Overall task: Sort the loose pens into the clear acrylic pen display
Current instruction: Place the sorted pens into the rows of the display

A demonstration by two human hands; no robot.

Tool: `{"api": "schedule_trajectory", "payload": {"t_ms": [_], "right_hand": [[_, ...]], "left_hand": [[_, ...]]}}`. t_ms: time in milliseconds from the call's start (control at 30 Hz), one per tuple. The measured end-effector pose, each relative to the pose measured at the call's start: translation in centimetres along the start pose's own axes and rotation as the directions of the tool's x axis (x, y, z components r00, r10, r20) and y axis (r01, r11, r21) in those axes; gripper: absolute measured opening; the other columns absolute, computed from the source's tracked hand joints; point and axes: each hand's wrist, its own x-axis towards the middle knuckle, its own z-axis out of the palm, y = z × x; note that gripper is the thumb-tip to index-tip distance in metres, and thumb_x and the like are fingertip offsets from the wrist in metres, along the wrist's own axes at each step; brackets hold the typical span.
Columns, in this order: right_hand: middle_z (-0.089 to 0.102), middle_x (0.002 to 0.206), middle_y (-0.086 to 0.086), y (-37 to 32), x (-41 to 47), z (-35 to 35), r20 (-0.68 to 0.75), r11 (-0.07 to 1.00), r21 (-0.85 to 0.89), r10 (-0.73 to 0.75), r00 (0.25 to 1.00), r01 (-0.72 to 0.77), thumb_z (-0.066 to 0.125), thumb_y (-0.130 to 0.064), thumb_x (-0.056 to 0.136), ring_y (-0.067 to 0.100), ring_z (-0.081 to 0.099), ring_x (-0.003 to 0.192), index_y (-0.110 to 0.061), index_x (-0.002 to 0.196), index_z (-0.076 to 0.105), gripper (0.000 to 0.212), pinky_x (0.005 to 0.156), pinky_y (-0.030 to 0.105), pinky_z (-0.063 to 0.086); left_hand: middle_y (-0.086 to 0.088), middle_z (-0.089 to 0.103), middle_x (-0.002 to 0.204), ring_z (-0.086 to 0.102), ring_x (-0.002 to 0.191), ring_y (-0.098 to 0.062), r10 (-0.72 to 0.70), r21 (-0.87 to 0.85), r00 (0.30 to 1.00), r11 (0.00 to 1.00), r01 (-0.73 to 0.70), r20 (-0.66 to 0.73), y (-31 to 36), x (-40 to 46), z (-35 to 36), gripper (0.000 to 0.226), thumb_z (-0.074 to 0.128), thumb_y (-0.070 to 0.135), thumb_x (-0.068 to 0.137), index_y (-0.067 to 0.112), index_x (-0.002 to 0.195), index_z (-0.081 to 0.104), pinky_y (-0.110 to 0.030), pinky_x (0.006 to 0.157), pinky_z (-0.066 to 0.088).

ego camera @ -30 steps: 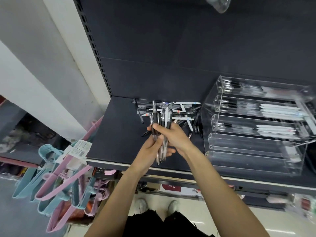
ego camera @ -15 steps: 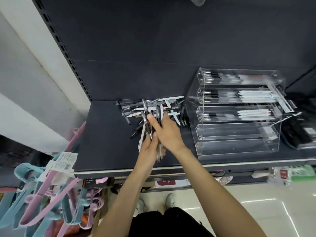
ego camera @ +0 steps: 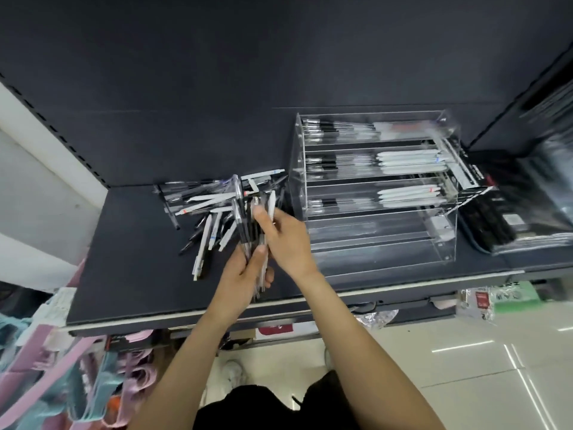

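Note:
A bundle of pens [ego camera: 248, 225] stands upright between both hands over the dark shelf [ego camera: 130, 262]. My left hand [ego camera: 245, 274] grips the bundle's lower part from below. My right hand [ego camera: 285, 240] holds its upper part, thumb across the pens. Behind and left of the hands lies a heap of loose pens [ego camera: 204, 206], black and white. The clear acrylic pen display [ego camera: 375, 187] stands to the right, stepped in tiers; the upper three tiers hold pens, the lower ones look bare.
Dark packaged goods [ego camera: 511, 218] lie right of the display. Pink and blue hangers [ego camera: 55, 377] hang below the shelf at the left. A white wall edge borders the shelf's left side. The shelf's front lip runs just under my wrists.
The view has swung left to right, so the display sits nearer the middle. Both hands keep hold of the pen bundle and have shifted slightly toward the display.

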Motion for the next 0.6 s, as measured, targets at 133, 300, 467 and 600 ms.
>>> {"api": "schedule_trajectory", "payload": {"t_ms": [133,300,467,600], "right_hand": [[0.063,0.083,-0.002,3.1,0.4,-5.2,0.162,0.978,0.206,0.006,0.987,-0.040,0.051,-0.030,0.096,0.008,0.055,0.077,-0.016,0.092,0.062,0.018,0.082,0.027,0.044],[0.065,0.095,-0.001,8.2,1.1,-14.1,0.194,0.984,0.179,-0.023,0.981,-0.013,0.069,-0.023,0.085,0.008,0.058,0.087,-0.013,0.101,0.064,0.019,0.079,0.016,0.045],[0.062,0.079,-0.013,10.2,0.4,-20.7,0.166,0.968,0.252,-0.059,0.984,0.016,0.068,-0.019,0.085,-0.008,0.057,0.072,-0.017,0.090,0.062,0.008,0.074,0.011,0.045],[0.068,0.087,-0.004,11.9,0.8,-27.4,0.122,0.887,0.457,0.010,0.992,-0.065,0.065,-0.014,0.087,0.011,0.064,0.084,-0.021,0.089,0.066,0.007,0.083,0.029,0.053]], "left_hand": [[0.006,0.057,0.058,0.050,0.047,-0.006,-0.129,-0.289,0.966,0.955,0.060,-0.225,0.3,1.9,5.9,0.022,0.039,0.019,0.102,0.009,0.091,0.056,-0.018,0.049,0.045],[0.005,0.057,0.047,0.052,0.041,-0.001,-0.116,-0.236,0.939,0.971,0.038,-0.325,1.2,2.1,16.9,0.027,0.036,0.012,0.102,0.011,0.078,0.050,-0.012,0.046,0.042],[0.009,0.063,0.060,0.058,0.056,-0.005,-0.181,-0.272,0.891,0.960,0.068,-0.415,1.2,2.3,24.0,0.021,0.042,0.018,0.101,0.014,0.087,0.057,-0.022,0.060,0.046],[0.003,0.070,0.078,0.070,0.074,-0.015,-0.232,-0.491,0.900,0.871,0.024,-0.368,1.4,2.7,25.8,0.019,0.038,0.013,0.102,0.011,0.100,0.057,-0.031,0.071,0.058]]}}
